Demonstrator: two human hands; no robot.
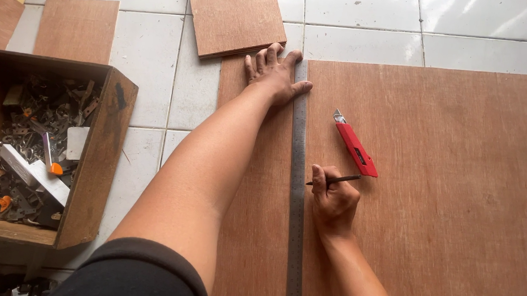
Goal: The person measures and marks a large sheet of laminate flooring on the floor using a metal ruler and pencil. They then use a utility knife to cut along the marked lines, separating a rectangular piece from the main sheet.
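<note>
Brown plywood sheet is laid on the tiled floor, with a steel ruler pressed flat by the spread left hand. A pencil is pinched in the right hand beside the ruler. No line can be seen yet. A red utility knife is left untouched nearby.

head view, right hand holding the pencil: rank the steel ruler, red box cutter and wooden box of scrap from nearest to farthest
From the right hand:
1. Steel ruler, just to its left, by the pencil tip.
2. Red box cutter, lying on the plywood sheet just above the hand.
3. Wooden box of scrap, far left on the tiled floor, beyond the left arm.
</note>
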